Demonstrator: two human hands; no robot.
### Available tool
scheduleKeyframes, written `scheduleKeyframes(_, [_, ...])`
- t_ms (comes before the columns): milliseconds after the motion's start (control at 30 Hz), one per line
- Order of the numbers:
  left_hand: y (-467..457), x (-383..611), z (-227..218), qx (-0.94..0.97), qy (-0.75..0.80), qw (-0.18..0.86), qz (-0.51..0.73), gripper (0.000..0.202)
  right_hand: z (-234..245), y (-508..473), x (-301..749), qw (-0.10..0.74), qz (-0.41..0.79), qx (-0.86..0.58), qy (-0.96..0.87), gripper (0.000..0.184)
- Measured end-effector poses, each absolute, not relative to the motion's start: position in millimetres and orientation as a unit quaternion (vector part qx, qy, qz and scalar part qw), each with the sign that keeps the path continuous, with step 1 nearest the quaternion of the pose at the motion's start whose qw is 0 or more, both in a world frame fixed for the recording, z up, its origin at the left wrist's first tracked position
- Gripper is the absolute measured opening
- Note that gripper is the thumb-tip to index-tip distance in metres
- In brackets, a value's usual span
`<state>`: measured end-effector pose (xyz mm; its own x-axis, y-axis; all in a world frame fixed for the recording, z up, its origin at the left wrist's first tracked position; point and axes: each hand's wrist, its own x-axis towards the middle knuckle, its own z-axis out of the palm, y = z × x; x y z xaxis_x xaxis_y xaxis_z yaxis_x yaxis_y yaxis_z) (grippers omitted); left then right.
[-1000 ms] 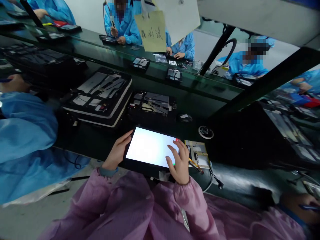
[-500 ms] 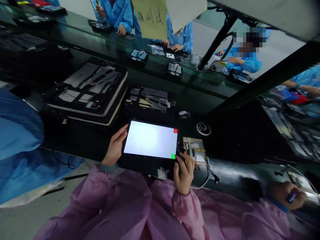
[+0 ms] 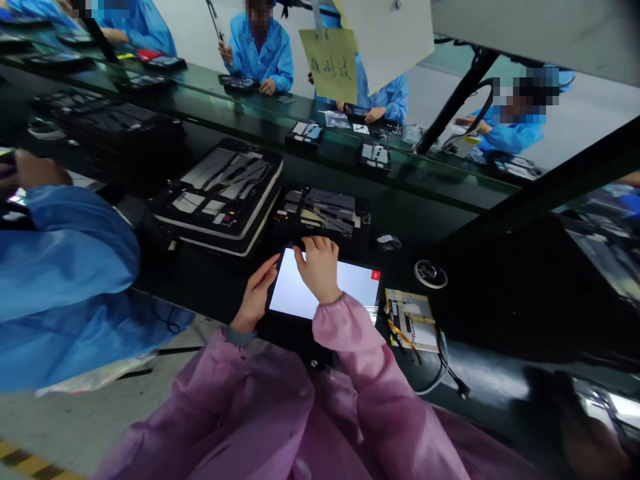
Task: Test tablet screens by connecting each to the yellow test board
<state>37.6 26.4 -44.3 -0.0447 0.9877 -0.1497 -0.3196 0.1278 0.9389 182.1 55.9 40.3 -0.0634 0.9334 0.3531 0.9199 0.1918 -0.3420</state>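
Yellow note (image 3: 336, 75): handwriting borne; hung beside a white sheet (image 3: 393, 40).
Stacked trays (image 3: 260, 205): pale-edged; placed near a blue sleeve (image 3: 80, 240).
Green ledge (image 3: 200, 103): lined with small dark-framed units (image 3: 375, 155).
Co-worker opposite (image 3: 265, 59): clothed in blue, positioned behind the ledge.

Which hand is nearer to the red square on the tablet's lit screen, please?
Right: the right hand is over the tablet, to the left of the red square; the left hand is at the tablet's left edge, farther from it.

Right hand (image 3: 319, 270) has moved — from right end of tablet (image 3: 356, 288) to its far edge
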Motion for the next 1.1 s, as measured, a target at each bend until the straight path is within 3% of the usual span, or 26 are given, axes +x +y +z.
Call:
scheduleKeyframes(100, [28.0, 37.1, -47.7, 0.367, 0.465, 0.584, 0.555, 0.053, 37.6, 76.0, 166.3, 0.228, 0.044, -0.624, -0.746, 0.015])
scheduleKeyframes(300, [26.5, 41.2, -32.8, 0.306, 0.46, 0.632, 0.543, 0.058, 42.7, 37.1, 180.0, 0.31, 0.028, -0.552, -0.774, 0.018])
scheduleKeyframes(567, [24.0, 46.9, -19.4, 0.266, 0.521, 0.614, 0.53, 0.049, 42.5, -85.7, 274.6, 0.426, 0.248, -0.562, -0.664, 0.011])
scheduleKeyframes(700, [23.4, 46.0, -21.4, 0.285, 0.527, 0.604, 0.524, 0.05, 32.0, -124.3, 323.7, 0.585, 0.296, -0.585, -0.478, 0.004])
scheduleKeyframes(800, [22.6, 45.0, -21.2, 0.31, 0.521, 0.609, 0.512, 0.055, 27.9, -127.8, 348.4, 0.704, 0.305, -0.559, -0.316, 0.011])
scheduleKeyframes(1100, [19.3, 46.2, -12.9, 0.341, 0.519, 0.613, 0.488, 0.063, 35.0, -115.6, 382.5, 0.798, 0.32, -0.465, -0.21, 0.011])
